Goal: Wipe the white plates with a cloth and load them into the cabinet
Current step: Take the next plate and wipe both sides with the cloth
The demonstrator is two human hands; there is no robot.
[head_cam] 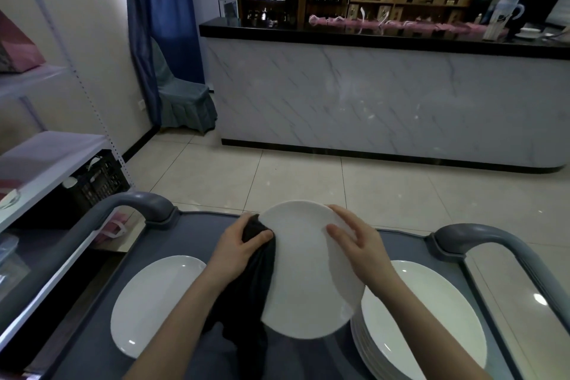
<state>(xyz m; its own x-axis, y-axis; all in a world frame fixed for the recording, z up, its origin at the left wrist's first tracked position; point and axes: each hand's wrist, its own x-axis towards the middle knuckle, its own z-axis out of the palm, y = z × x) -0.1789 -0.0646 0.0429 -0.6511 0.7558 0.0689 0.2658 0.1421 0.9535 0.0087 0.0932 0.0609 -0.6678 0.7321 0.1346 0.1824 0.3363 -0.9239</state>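
I hold a white plate (pixel 303 274) tilted above the grey cart (pixel 197 231). My left hand (pixel 239 248) grips a dark cloth (pixel 257 274) against the plate's left edge, and the cloth hangs down below it. My right hand (pixel 359 244) grips the plate's upper right rim, fingers spread on its face. A single white plate (pixel 148 302) lies on the cart at the left. A stack of white plates (pixel 425 330) sits on the cart at the right, partly under the held plate.
The cart has grey handles at its far left (pixel 135 203) and far right (pixel 481 237). White metal shelving (pixel 46 163) stands at the left with a black crate (pixel 98 179) under it. A marble-fronted counter (pixel 385 102) stands beyond the tiled floor.
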